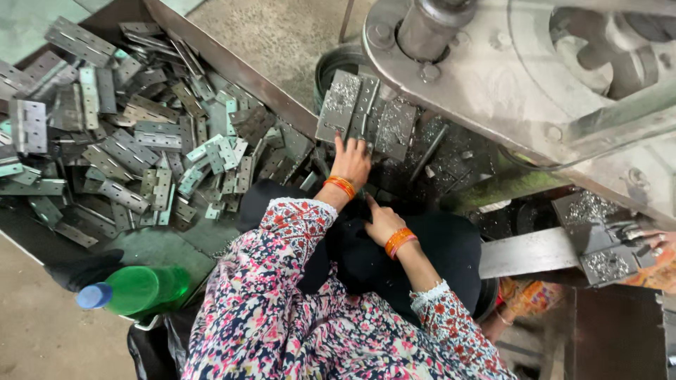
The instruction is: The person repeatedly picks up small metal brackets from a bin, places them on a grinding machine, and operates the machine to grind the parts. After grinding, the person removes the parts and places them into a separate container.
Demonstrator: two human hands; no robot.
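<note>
A flat grey metal hinge plate (365,116) under the press is touched by the left hand (351,160), fingers spread; the right hand (382,223) is rested on black cloth (436,246), fingers loosely curled, empty.

Metal workshop, small factory floor. Heavy grey press machine (521,63) with bolts and a shaft up top; left of it a big pile of stamped steel hinges (127,141) on a dark tray. Metal shavings (436,162) lie under the press. Bare concrete floor (35,331) below the pile.
</note>
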